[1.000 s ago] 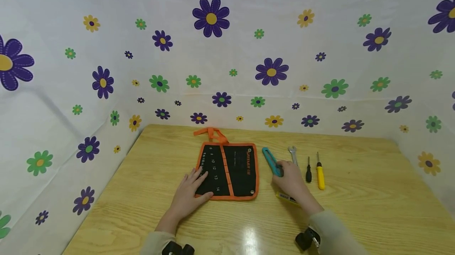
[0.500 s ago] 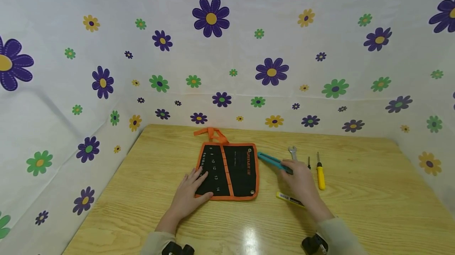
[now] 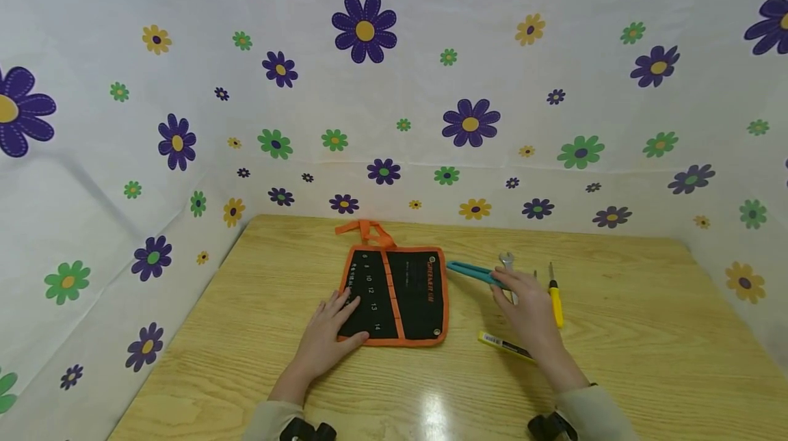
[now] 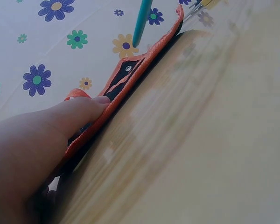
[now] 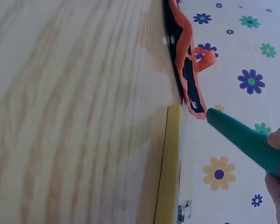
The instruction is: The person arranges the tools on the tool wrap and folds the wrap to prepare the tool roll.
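A black tool pouch (image 3: 421, 297) with orange edging and numbered pockets lies flat on the table. My left hand (image 3: 326, 335) rests on its left lower corner with the fingers spread, the thumb (image 4: 86, 109) along the orange edge in the left wrist view. In my right hand (image 3: 532, 308) I hold a teal utility knife (image 3: 470, 271) by one end, between thumb and fingers. The knife's free end points left, close to the pouch's upper right edge. The right wrist view shows the ridged grip of the knife (image 5: 242, 140) tilted above the table.
Below my right hand lies a slim yellow item (image 3: 492, 341) with a printed label. Behind that hand are a wrench (image 3: 506, 258), partly covered, and a yellow screwdriver (image 3: 557, 308). A black screwdriver is mostly hidden. Flowered cloth (image 3: 394, 85) walls the table's back and sides.
My right hand has lifted the teal utility knife and moved right, swinging its free end left toward the pouch. The yellow item has come more into sight. My left hand stays put.
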`<state>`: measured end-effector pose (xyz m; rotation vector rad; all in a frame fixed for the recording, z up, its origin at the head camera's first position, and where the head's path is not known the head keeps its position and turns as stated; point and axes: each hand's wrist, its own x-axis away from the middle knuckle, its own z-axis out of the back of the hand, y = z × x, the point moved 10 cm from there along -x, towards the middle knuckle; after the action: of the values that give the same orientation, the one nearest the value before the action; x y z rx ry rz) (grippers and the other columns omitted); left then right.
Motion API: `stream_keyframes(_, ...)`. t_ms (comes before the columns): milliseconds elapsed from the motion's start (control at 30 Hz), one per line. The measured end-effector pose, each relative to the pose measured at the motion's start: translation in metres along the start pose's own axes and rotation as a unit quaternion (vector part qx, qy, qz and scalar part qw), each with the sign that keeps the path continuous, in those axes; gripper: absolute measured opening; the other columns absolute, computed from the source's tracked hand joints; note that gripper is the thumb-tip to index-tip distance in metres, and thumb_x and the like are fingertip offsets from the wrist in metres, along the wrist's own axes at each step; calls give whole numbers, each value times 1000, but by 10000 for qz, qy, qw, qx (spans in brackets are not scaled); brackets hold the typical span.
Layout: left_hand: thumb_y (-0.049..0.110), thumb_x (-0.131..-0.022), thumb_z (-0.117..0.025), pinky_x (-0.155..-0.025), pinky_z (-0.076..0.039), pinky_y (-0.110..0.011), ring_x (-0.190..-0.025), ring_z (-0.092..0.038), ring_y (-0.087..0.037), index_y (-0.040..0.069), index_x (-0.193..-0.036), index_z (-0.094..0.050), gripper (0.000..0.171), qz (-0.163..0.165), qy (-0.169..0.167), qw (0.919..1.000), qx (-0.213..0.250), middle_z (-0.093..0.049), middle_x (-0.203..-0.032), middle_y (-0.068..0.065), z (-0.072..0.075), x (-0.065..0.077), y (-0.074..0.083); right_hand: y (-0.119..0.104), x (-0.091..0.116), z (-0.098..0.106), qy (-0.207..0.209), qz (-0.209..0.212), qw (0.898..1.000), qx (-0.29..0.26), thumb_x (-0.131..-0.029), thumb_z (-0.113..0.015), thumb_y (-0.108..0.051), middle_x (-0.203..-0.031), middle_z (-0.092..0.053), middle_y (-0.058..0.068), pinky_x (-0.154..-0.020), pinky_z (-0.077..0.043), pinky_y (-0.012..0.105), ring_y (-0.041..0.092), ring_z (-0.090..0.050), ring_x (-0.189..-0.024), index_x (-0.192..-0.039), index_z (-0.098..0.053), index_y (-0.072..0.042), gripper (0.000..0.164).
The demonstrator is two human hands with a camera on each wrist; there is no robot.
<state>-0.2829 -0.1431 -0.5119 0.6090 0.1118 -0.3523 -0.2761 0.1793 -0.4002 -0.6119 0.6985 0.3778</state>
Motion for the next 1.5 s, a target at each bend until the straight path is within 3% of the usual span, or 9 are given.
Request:
stream_keyframes(133, 55, -86, -63, -114, -12, -52, -143, -16, -30, 16, -146, -43, 75, 31, -33, 10000, 25, -29, -154, -7, 0, 0, 0, -12, 1, 6, 192, 435, 9982, -360, -64, -84, 8, -103, -70, 10, -86, -50, 25, 28, -63, -97, -99, -74, 2, 36)
stream_keyframes(233, 56, -86, -62, -114, -11, -50, -144, -15, -29, 17, -147, -42, 75, 80, -80, 9999, 21, -27, -155, -5, -1, -1, -1, -20, 3, 5, 86, 780, 9933, -850, -63, -83, 9, -105, -69, 10, -93, -42, 14, 26, -63, -100, -100, -75, 1, 39)
stream_keyframes(467, 55, -87, -62, -114, -12, -53, -143, -16, -31, 15, -146, -42, 74, 50, -75, 10000, 25, -29, -154, -8, 1, 0, 1, -33, 13, -5, -438, 1344, 9721, -1870, -65, -80, 11, -110, -68, 14, -94, -43, 17, 23, -61, -107, -105, -74, -2, 42)
stream_keyframes(700, 53, -87, -62, -114, -11, -52, -143, -15, -32, 14, -146, -42, 73, 71, -117, 9999, 53, -29, -154, -9, 1, 0, 2, -39, 20, -15, -949, 1278, 9603, -2292, -64, -79, 16, -109, -68, 16, -93, -43, 17, 31, -62, -103, -102, -73, 2, 41)
stream_keyframes(967, 52, -87, -63, -114, -11, -52, -144, -14, -30, 15, -147, -41, 74, 121, -178, 9997, 77, -27, -155, -8, 1, 1, 2, -58, 16, -10, -1519, 1105, 9463, -2630, -68, -74, 20, -106, -67, 22, -89, -48, 21, 41, -60, -100, -96, -71, 10, 30)
stream_keyframes(1233, 51, -87, -63, -114, -12, -52, -143, -16, -32, 13, -146, -43, 72, 45, -79, 10000, 33, -29, -154, -10, 2, 0, 4, -27, 31, -42, -2397, 775, 9336, -2547, -79, -72, 6, -119, -65, 12, -93, -44, 17, 27, -57, -115, -106, -73, -2, 29)
stream_keyframes(1500, 52, -87, -63, -114, -12, -52, -143, -16, -32, 14, -146, -43, 73, 24, -70, 10000, 28, -29, -154, -9, 2, 0, 3, -23, 36, -57, -3106, 464, 9246, -2157, -86, -67, 1, -127, -60, 11, -95, -47, 32, 27, -55, -119, -114, -70, -7, 30)
